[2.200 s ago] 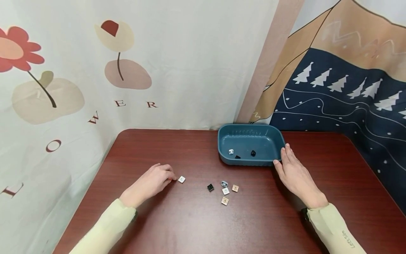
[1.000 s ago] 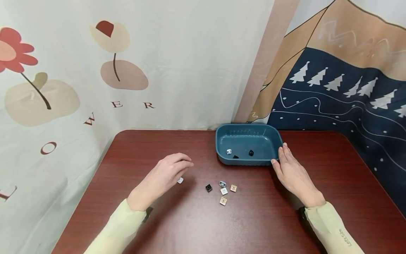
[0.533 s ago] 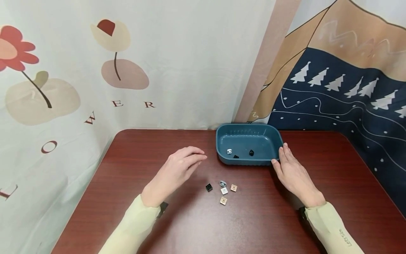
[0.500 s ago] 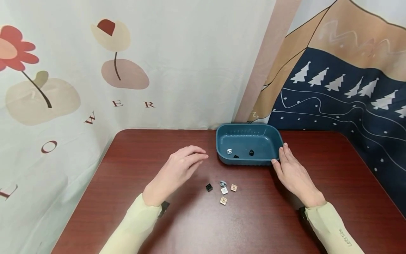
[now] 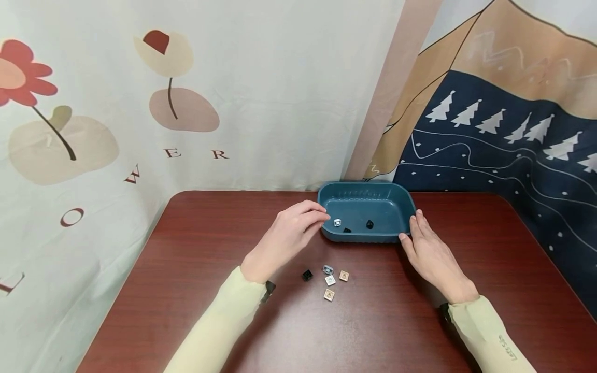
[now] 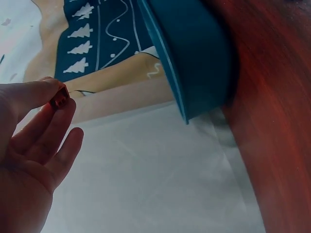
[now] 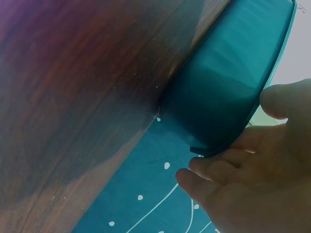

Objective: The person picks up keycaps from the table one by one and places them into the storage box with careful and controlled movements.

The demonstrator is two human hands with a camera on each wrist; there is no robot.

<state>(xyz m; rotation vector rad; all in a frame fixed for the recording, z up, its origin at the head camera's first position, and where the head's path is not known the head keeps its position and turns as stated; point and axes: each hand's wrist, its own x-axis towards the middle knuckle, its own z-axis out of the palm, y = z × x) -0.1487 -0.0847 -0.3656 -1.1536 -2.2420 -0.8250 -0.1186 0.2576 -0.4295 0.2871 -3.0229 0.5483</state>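
My left hand (image 5: 290,232) hovers at the left rim of the blue bin (image 5: 368,238). In the left wrist view, that hand (image 6: 36,141) pinches a small reddish keycap (image 6: 60,97) between thumb and fingers; the head view hides this piece. My right hand (image 5: 434,259) rests against the bin's right side. The right wrist view has its fingers (image 7: 218,170) extended along the bin's outer wall (image 7: 218,92). Inside the bin lie a clear-and-white keycap (image 5: 338,223), a black one (image 5: 370,224) and another dark piece (image 5: 347,230).
Several keycaps lie on the brown table (image 5: 373,331) in front of the bin: black (image 5: 307,275), grey-blue (image 5: 328,270), white (image 5: 330,280), and two beige, one right (image 5: 344,275) and one nearer (image 5: 329,295). A printed curtain (image 5: 280,103) hangs behind the table.
My left hand has lifted from the table's left part and moved right to the bin's left rim. The white keycap once beside it is out of sight. My right hand stays at the bin.
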